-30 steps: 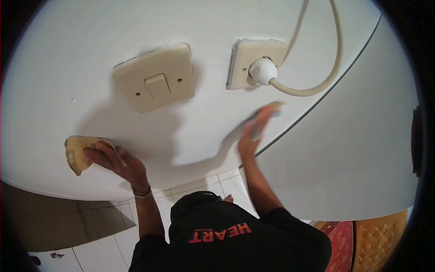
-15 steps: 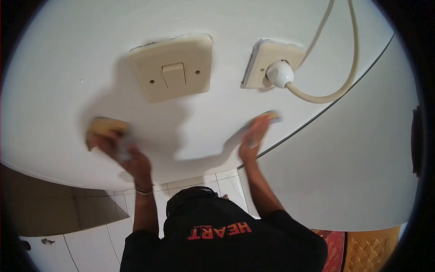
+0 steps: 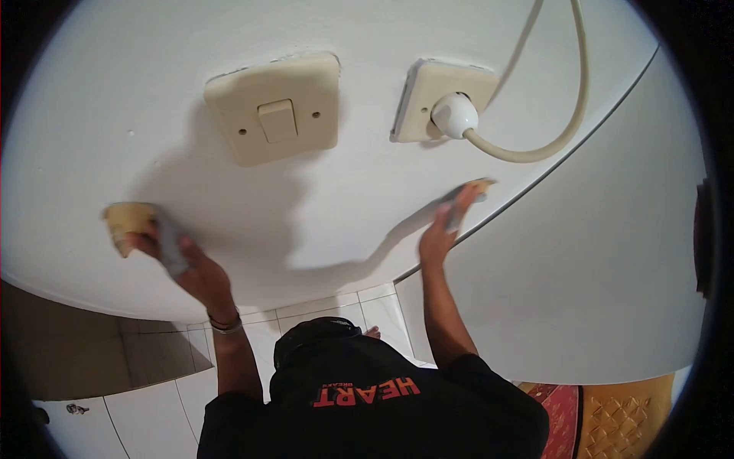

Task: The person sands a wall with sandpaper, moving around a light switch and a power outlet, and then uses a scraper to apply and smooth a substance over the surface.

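My left hand (image 3: 202, 277) is closed on a yellow and grey cloth (image 3: 131, 218), held against the white wall (image 3: 359, 203) below and left of the light switch (image 3: 277, 122). The yellow part spreads past my fingers, and a grey part hangs by my thumb. My right hand (image 3: 437, 239) is closed on a smaller yellow and grey piece (image 3: 480, 186), seen edge-on, probably cloth too. It lies on the wall below the socket (image 3: 419, 122), close to the wall's right edge. Both hands are slightly blurred.
A white plug (image 3: 456, 116) sits in the socket, its cord (image 3: 527, 157) looping up to the right. A grey panel (image 3: 566, 283) borders the wall on the right. White floor tiles (image 3: 145, 421) and a red and gold mat (image 3: 615, 421) lie below.
My left hand has slid left along the wall with its cloth. My right hand has moved a little right and up with its piece. The view has shifted slightly.
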Available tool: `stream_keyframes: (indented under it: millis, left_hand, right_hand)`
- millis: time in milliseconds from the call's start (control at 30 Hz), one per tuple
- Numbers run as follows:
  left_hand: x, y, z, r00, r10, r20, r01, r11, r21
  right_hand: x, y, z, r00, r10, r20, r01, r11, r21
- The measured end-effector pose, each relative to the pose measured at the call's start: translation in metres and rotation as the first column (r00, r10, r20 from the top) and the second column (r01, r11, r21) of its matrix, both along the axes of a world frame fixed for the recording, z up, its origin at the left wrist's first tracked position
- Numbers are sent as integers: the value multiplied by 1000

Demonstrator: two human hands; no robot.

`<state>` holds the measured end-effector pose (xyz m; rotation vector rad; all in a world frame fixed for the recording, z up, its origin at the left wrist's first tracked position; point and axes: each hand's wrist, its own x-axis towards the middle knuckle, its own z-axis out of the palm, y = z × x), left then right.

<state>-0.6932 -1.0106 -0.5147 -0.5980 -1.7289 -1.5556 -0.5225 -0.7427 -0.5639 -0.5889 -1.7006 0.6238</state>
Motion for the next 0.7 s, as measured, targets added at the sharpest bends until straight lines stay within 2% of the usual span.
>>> stream_keyframes:
  millis: [33, 67, 100, 133, 167, 200, 233, 267, 300, 367, 433, 467, 500, 533, 567, 633, 667, 700]
  left_hand:
    - [-2, -3, 7, 998, -53, 33, 49, 994, 97]
    - [4, 9, 13, 997, 3, 75, -10, 995, 94]
    - [3, 15, 6, 957, 280, -75, -288, 944, -158]
    - [11, 31, -4, 946, 285, -153, -314, 925, -214]
    - [21, 49, -15, 929, 287, -234, -345, 900, -265]
    - [33, 60, -30, 932, 243, -267, -338, 848, -409]
    - [41, 62, -47, 936, 198, -292, -332, 775, -537]
    - [43, 57, -58, 962, 148, -230, -258, 771, -582]
    - [36, 47, -58, 961, 151, -231, -260, 775, -576]
    - [14, 15, -48, 976, 207, -61, -215, 916, -339]
    - [-12, -16, -21, 977, 207, -50, -211, 972, -107]
    - [-20, -31, -14, 987, 68, 146, -71, 997, 12]
    - [-23, -40, -5, 944, -95, 315, 48, 987, 155]
    - [-12, -22, 12, 952, -95, 293, 12, 962, 272]
    - [-4, 6, 23, 908, 413, -67, -419, 895, -154]
    - [7, 38, -1, 885, 437, -164, -466, 844, -265]
    - [18, 52, -18, 911, 357, -209, -408, 859, -311]
    - [30, 59, -34, 930, 270, -249, -348, 866, -359]
  right_hand:
    - [1, 0, 33, 984, -96, -153, 69, 983, -171]
    - [-5, 22, 9, 977, -90, -195, 23, 946, -323]
    - [-9, 35, -15, 967, -90, -240, -32, 887, -461]
    - [-23, 15, -13, 992, -24, -122, -27, 915, -402]
    - [-35, -27, 12, 992, 75, -101, -84, 992, -94]
    - [-37, -50, 8, 990, 96, 98, -109, 985, 131]
    - [-40, -71, -8, 953, 210, 220, -258, 942, 217]
    - [-38, -85, -21, 842, 254, 476, -407, 878, 251]
    - [-35, -83, -40, 843, 251, 476, -407, 876, 259]
    - [-20, -60, -69, 915, 178, 361, -232, 966, 112]
    - [-6, -21, -44, 999, -1, 36, 4, 997, -73]
    - [-1, 1, -25, 998, -51, -32, 45, 988, -145]
    - [2, 13, -9, 989, -105, -99, 81, 972, -219]
    - [0, 4, -1, 989, -108, -100, 84, 972, -219]
    - [2, 4, 16, 994, -60, -94, 44, 986, -159]
    - [-25, -29, 28, 997, 50, -64, -52, 998, -31]
    - [-39, -43, 30, 994, 102, -48, -100, 994, 32]
    - [-42, -60, 11, 980, 117, 159, -158, 949, 274]
